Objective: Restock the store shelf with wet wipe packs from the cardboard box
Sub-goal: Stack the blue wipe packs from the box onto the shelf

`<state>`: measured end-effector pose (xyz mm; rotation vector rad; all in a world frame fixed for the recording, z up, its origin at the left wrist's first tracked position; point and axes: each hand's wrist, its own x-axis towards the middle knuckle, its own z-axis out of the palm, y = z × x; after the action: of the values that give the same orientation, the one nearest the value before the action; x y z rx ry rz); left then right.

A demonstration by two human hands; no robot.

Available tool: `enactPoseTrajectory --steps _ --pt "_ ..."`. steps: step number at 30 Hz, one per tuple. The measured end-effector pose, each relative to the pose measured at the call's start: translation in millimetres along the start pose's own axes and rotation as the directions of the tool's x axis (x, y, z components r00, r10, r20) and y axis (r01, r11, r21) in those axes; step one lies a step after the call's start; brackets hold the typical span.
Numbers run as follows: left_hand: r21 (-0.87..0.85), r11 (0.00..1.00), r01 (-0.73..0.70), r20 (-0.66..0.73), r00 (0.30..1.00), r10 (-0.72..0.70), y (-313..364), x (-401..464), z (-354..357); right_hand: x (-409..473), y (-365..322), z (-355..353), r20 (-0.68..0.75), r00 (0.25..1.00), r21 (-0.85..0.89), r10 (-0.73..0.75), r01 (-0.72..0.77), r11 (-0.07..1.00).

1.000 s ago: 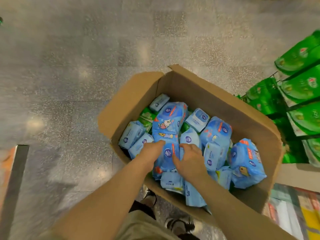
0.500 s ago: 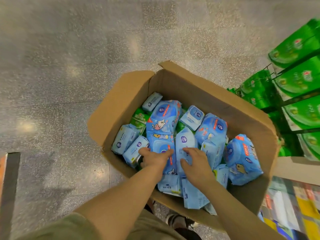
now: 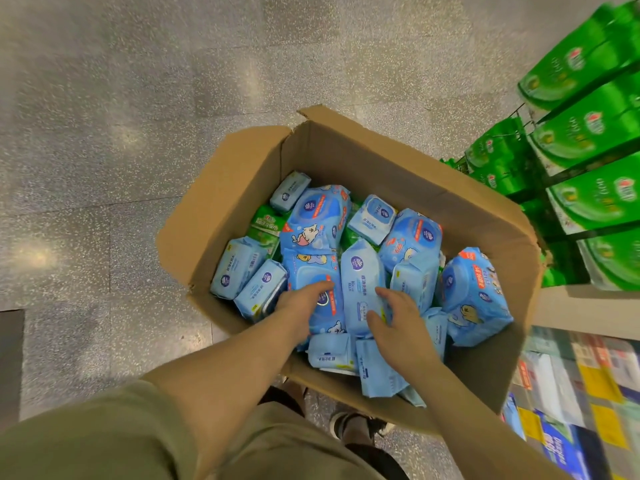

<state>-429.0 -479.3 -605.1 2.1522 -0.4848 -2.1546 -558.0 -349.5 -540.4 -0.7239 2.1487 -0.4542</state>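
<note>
Wet wipe packs (image 3: 362, 285) are heaped loose in the open cardboard box (image 3: 381, 161), which sits on the floor just ahead of the person's shoes; none have been lifted clear yet, so the step in hand is judged to be the pick. Nearest, below both wrists, two pale flat packs (image 3: 332, 351) are jammed against the near wall, probably slid down off the pile. The left hand (image 3: 299, 308) is laid on a large cartoon-printed blue pack (image 3: 322, 296), fingers loosely curled over its top and side; whether a real grip is made cannot be told. The right hand (image 3: 398, 320) is spread over the tall pale-blue pack just right of the left hand, thumb on its face, fingers bent round its right edge, so it looks pinched rather than merely touched. Both hands are placed on adjacent packs, likely so two can be pulled at once. Left of the left hand, two small pale packs (image 3: 249, 278) are leaning on the box wall. Right of the right hand, a bulky blue pack (image 3: 474, 296) is propped up on its edge. Beyond the fingertips, more blue packs are stacked over a few green packs (image 3: 266, 228), which are half buried. Farther right, past the box, the shelf (image 3: 588, 308) is seen with green packs (image 3: 581, 136) hung on racks above it; free shelf space for the blue packs cannot be seen. Soft wrappers are judged slippery, so a firm squeeze is advised.
</note>
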Motion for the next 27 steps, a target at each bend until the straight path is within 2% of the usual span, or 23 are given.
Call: enactPoseTrajectory --steps 5,8,12,17,19,23,25,27 --pt "0.015 0.999 -0.046 0.001 0.999 0.046 3.4 -8.5 -3.2 1.8 -7.9 3.9 -0.030 0.999 -0.004 0.027 -0.027 1.000" --pt "0.132 0.982 -0.134 -0.066 0.987 0.144 -2.0 -7.8 -5.7 -0.3 -8.0 5.4 -0.042 0.998 0.016 0.045 -0.044 0.999" --pt "0.259 0.940 -0.225 -0.073 0.965 0.251 -3.5 -16.6 -6.7 -4.1 -8.7 3.9 -0.044 0.998 0.029 0.045 -0.044 0.999" --pt "0.371 0.842 -0.391 -0.160 0.866 0.473 2.2 -52.5 -8.3 -12.8 -13.9 -6.6 -0.085 0.996 0.026 0.021 -0.019 0.999" --pt "0.320 0.817 -0.480 -0.114 0.837 0.536 7.3 -69.7 -15.6 -18.5 -21.3 -17.1 -0.115 0.993 0.060 0.014 -0.007 0.998" --pt "0.065 0.823 -0.564 0.070 0.825 0.560 30.8 -109.2 -26.2 -32.9 -46.1 -51.4 -0.169 0.985 0.175 -0.038 0.068 0.982" --pt "-0.070 0.828 -0.557 0.233 0.797 0.557 45.8 -137.1 -20.5 -40.0 -62.8 -73.2 -0.176 0.984 0.361 -0.018 0.081 0.929" --pt "-0.150 0.827 -0.542 0.376 0.743 0.555 57.1 -169.2 -5.5 -49.1 -81.1 -97.1 -0.119 0.993 0.611 0.017 0.059 0.789"
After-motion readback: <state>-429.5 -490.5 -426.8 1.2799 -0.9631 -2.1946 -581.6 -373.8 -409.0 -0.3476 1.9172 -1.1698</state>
